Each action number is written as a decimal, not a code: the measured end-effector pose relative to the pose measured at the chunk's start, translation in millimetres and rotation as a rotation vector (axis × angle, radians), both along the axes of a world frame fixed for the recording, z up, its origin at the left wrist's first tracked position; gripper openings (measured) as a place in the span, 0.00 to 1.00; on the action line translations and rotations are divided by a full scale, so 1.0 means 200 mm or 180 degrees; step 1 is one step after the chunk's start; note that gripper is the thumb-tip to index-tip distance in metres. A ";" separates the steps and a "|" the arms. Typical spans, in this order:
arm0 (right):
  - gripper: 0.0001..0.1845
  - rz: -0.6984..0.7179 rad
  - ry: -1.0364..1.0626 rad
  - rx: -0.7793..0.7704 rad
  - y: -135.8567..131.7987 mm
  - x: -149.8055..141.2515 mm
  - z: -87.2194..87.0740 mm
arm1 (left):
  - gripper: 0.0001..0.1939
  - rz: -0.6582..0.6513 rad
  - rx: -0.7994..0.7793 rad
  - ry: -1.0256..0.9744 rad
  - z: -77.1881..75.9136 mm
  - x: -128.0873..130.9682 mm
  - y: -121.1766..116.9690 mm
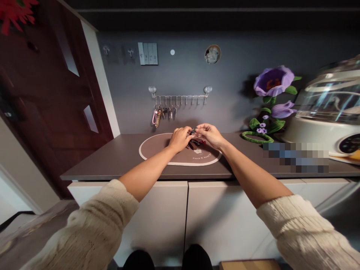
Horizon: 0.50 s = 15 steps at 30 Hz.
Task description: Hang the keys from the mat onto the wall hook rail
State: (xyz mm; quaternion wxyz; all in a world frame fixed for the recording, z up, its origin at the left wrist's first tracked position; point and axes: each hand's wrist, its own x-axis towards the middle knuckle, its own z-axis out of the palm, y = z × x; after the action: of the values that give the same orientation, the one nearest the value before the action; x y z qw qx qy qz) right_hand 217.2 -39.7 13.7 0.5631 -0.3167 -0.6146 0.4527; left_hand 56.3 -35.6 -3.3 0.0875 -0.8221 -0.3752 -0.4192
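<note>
Over the oval brown mat (152, 150) on the counter, both my hands meet at a small dark object with a shiny part (192, 131). My left hand (180, 139) has its fingers closed at the object's left side. From the right, my right hand (210, 135) pinches at it with thumb and fingertips. Beneath them lie a dark brown item (192, 145) and a red-and-black item (200, 141), both partly covered by the hands. Their exact kind is hard to make out.
Behind the mat, a clear hook rail (180, 96) on the wall carries several keys (168, 111) on its left hooks. Purple artificial flowers (272, 84) and a white appliance with a transparent lid (317, 108) stand at right. A dark red door (56, 93) is at left.
</note>
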 end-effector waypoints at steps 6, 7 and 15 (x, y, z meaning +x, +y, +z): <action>0.17 0.0032 -0.0028 -0.0029 0.00 0.01 0.00 | 0.09 0.0071 -0.0054 0.0030 0.01 0.00 -0.01; 0.17 0.0032 -0.0046 -0.0031 0.00 0.01 -0.01 | 0.09 0.0100 -0.0067 0.0018 0.01 0.00 -0.01; 0.17 0.0158 -0.0306 -0.0034 -0.01 0.01 -0.02 | 0.10 0.0190 -0.0172 -0.0241 0.01 -0.01 0.01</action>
State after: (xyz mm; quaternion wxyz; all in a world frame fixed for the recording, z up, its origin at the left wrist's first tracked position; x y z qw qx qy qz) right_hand 218.4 -40.7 10.5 0.5198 -0.3257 -0.6462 0.4540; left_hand 54.8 -33.0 -1.7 0.0634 -0.7961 -0.4139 -0.4369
